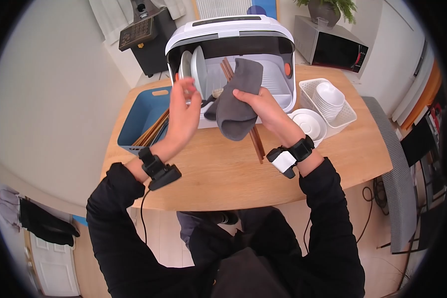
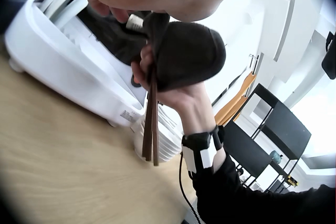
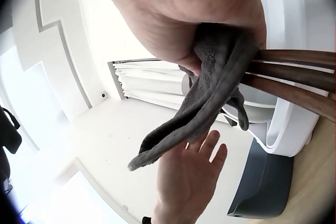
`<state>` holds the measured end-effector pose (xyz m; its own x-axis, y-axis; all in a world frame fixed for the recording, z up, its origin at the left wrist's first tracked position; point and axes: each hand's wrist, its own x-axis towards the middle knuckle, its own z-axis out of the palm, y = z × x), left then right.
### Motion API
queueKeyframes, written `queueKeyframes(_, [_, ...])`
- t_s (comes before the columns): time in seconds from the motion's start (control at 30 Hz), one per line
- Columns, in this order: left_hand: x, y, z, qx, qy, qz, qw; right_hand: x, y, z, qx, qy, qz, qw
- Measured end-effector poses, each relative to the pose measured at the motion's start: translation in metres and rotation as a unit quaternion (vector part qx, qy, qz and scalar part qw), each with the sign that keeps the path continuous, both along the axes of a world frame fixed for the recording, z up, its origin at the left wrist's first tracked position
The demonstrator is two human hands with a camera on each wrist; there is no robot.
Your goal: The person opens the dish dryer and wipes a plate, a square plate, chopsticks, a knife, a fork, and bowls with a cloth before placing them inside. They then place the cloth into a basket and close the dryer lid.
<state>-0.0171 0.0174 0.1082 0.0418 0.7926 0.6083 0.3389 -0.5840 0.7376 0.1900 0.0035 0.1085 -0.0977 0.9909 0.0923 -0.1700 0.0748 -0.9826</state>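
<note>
In the head view a dark grey cloth (image 1: 238,102) hangs in the right hand (image 1: 273,111), whose thumb presses on it. Several brown chopsticks (image 1: 257,144) pass behind the cloth, gripped by the same hand, their ends sticking out above and below; the right wrist view shows them (image 3: 296,74) beside the cloth (image 3: 210,92). The left hand (image 1: 183,116) is raised left of the cloth, apart from it, fingers loosely bent and holding nothing visible. Its fingers (image 3: 207,148) look spread in the right wrist view.
A white dish cabinet (image 1: 228,35) stands open behind the hands, with plates (image 1: 198,72) upright at its left. Left of it, a blue basket (image 1: 139,116) holds more chopsticks. At the right are a white basket (image 1: 345,119) of bowls (image 1: 329,97) and stacked saucers (image 1: 308,125).
</note>
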Motion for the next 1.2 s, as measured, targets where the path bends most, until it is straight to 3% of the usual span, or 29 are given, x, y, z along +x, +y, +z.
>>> queueKeyframes(0.07, [-0.006,0.015,0.02,0.176,0.161,0.009,0.971,-0.003,-0.005,0.002,-0.011,-0.044,0.04,0.998])
queueKeyframes(0.1, [-0.008,0.018,0.027,0.261,0.241,0.011,0.935,-0.004,-0.005,0.002,-0.016,-0.055,0.057,0.997])
queueKeyframes(0.2, [-0.007,0.019,0.031,0.002,0.205,-0.104,0.973,-0.009,-0.004,0.0,0.025,-0.109,0.103,0.988])
queueKeyframes(0.23, [-0.008,0.029,0.025,-0.05,0.124,-0.162,0.978,-0.009,-0.004,-0.001,0.022,-0.114,0.108,0.987])
queueKeyframes(0.33, [-0.012,0.027,0.035,-0.193,0.093,-0.218,0.952,-0.008,-0.001,-0.001,0.017,-0.134,0.121,0.983])
queueKeyframes(0.53, [-0.028,0.039,0.027,-0.215,0.044,-0.259,0.941,0.0,-0.002,0.003,0.009,-0.181,0.142,0.973])
queueKeyframes(0.63, [-0.046,0.042,0.027,-0.255,0.0,-0.201,0.946,0.009,-0.001,0.001,-0.01,-0.205,0.153,0.967])
queueKeyframes(0.83, [-0.075,0.048,0.02,-0.289,-0.032,-0.176,0.94,0.021,-0.003,0.003,-0.002,-0.28,0.133,0.951])
queueKeyframes(0.93, [-0.068,0.05,0.005,-0.093,0.058,-0.137,0.985,0.023,0.003,-0.006,0.035,-0.326,0.112,0.938])
queueKeyframes(0.97, [-0.066,0.047,-0.001,0.053,0.2,-0.028,0.978,0.024,0.005,-0.009,0.057,-0.376,0.093,0.92])
queueKeyframes(1.0, [-0.05,0.026,0.007,0.197,0.332,0.083,0.919,0.022,0.004,-0.006,0.078,-0.424,0.073,0.899])
queueKeyframes(1.03, [-0.035,0.01,0.012,0.329,0.446,0.189,0.811,0.02,0.003,-0.005,0.099,-0.471,0.054,0.875])
queueKeyframes(1.13, [-0.011,-0.003,0.009,0.24,0.572,0.028,0.784,0.011,-0.002,0.0,0.125,-0.501,0.036,0.855])
queueKeyframes(1.17, [-0.007,0.002,0.0,0.235,0.578,0.021,0.781,0.01,-0.006,0.003,0.128,-0.516,0.023,0.847])
queueKeyframes(1.2, [-0.007,0.005,0.002,0.183,0.546,-0.015,0.817,0.009,-0.012,0.007,0.132,-0.53,0.009,0.838])
